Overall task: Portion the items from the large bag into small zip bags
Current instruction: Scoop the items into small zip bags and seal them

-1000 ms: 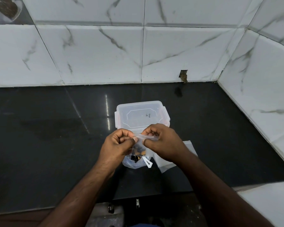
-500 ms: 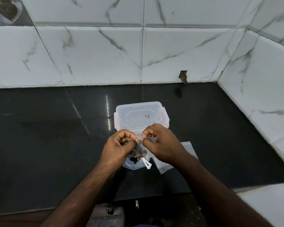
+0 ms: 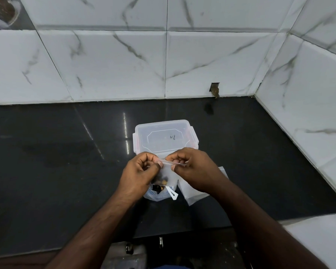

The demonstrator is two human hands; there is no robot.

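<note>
I hold a small clear zip bag [image 3: 168, 174] above the counter, with a few dark and tan pieces in its bottom. My left hand [image 3: 142, 173] pinches the left end of its top strip. My right hand [image 3: 194, 167] pinches the strip just to the right, thumb and fingers curled on it. Under the small bag lies the large clear bag [image 3: 159, 194] with dark items inside, mostly hidden by my hands. A stack of flat small zip bags [image 3: 194, 193] lies on the counter under my right wrist.
A clear lidded plastic box [image 3: 163, 136] stands just behind my hands on the black counter [image 3: 66, 162]. White marble-look tile walls close the back and the right side. The counter's front edge runs just below my forearms.
Both hands stay pinched on the small bag's top strip. The right thumb and fingers have slid a little along the strip; the bag hangs in nearly the same place.
</note>
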